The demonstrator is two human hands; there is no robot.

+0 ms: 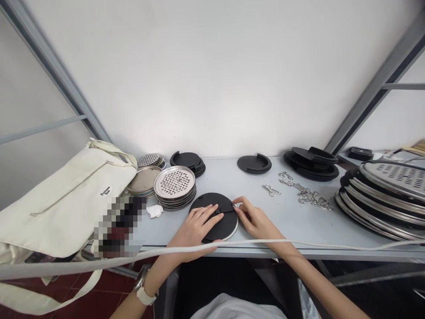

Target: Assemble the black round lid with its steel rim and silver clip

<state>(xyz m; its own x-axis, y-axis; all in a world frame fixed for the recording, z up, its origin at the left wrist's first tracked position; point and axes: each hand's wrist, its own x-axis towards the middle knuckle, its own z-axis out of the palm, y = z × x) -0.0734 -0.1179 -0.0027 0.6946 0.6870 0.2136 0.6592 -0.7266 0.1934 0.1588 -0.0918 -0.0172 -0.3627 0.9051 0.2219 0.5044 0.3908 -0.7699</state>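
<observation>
A round black plate lies near the table's front edge, and a light rim shows beneath it at the lower right. My left hand rests on top of it with the fingers stretched out. At the plate's right edge, my right hand pinches a small shiny metal clip between thumb and fingers. Whether the clip is hooked onto the plate cannot be made out. Several loose wire clips lie to the right, along with a longer tangle of them.
Left stand stacked perforated metal discs, black discs and a cream bag. A crumpled white tissue lies nearby. At right are a black holder, black parts and large grater plates. A white cord crosses the front.
</observation>
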